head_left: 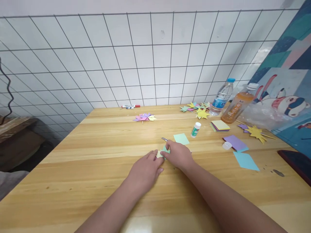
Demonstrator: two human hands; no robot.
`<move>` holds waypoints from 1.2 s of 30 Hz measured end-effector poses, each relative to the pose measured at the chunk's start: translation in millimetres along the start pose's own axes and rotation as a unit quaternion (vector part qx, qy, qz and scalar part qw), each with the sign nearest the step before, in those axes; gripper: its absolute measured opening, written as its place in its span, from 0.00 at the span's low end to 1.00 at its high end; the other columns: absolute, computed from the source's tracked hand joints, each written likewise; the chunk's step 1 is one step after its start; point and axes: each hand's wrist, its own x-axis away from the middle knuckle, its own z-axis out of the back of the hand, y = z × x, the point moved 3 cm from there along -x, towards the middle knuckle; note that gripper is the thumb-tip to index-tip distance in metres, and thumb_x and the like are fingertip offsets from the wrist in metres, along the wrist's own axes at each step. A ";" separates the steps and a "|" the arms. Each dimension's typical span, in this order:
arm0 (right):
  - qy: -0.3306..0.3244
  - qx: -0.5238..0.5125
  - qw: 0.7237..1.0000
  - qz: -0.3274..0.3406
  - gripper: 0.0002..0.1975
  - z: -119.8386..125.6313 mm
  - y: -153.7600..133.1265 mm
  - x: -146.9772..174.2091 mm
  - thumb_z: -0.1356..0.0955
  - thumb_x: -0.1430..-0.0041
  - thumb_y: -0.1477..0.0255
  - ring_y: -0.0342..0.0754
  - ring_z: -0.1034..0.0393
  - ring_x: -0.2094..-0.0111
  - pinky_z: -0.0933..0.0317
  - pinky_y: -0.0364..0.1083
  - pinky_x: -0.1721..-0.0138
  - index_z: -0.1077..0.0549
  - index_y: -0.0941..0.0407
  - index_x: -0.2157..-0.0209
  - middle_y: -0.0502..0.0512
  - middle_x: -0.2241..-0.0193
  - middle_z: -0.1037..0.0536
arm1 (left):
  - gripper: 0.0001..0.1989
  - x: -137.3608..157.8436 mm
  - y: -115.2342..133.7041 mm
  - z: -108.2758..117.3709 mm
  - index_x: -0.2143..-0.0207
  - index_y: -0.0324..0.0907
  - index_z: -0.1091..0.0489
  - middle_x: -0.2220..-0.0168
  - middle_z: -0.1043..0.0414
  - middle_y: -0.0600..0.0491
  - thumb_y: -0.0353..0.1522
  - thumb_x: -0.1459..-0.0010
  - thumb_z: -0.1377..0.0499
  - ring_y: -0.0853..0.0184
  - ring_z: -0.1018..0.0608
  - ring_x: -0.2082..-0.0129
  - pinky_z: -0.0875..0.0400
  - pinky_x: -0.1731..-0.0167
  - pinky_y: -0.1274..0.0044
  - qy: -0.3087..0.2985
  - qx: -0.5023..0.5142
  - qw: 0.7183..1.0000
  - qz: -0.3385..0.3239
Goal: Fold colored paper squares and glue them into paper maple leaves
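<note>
Near middle of surface (pixel 97 145), I see right hand (pixel 179 154) pinching green paper (pixel 165 149); left hand (pixel 145 170) at pale paper (pixel 159 154) beside it, grip's closure I can't tell. 1 glue stick (pixel 195 130) beyond.

Smooth wood right across the tabletop (pixel 80 168), and there's a glossy sheen by its front edge! Mid-tabletop, it's matt folded paper (pixel 165 149); smooth plastic on the glue stick (pixel 195 130). Over to the back right corner, clear, shiny plastic on the water bottle (pixel 221 97) and orange bottle (pixel 238 105), then crinkled, glossy film (pixel 260 112) along the right edge.
</note>
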 end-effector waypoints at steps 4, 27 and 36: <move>-0.002 0.007 1.000 -0.009 0.13 0.3 -2.4 -2.0 0.36 0.48 0.57 0.48 0.30 0.70 0.51 0.43 0.75 0.35 0.52 0.68 0.49 0.74 0.25 | 0.14 -0.7 -0.1 -0.7 0.53 0.48 0.35 0.41 0.42 0.47 0.33 0.42 0.50 0.57 0.34 0.45 0.34 0.54 0.66 -0.013 0.006 1.000 0.016; -0.037 -0.129 0.990 0.039 0.06 3.8 11.8 1.7 0.33 0.50 0.65 0.42 0.33 0.72 0.48 0.40 0.74 0.27 0.50 0.69 0.45 0.74 0.25 | 0.09 5.7 -6.0 12.7 0.61 0.48 0.30 0.57 0.30 0.53 0.37 0.44 0.45 0.63 0.29 0.57 0.41 0.50 0.66 0.127 0.053 0.988 -0.070; -0.014 -0.178 0.973 0.144 0.03 7.0 9.1 4.7 0.33 0.48 0.74 0.43 0.32 0.65 0.43 0.42 0.65 0.27 0.53 0.70 0.49 0.66 0.26 | 0.21 -3.9 -33.3 7.6 0.53 0.44 0.32 0.54 0.29 0.48 0.42 0.49 0.43 0.58 0.30 0.52 0.35 0.53 0.67 0.189 0.212 0.956 0.069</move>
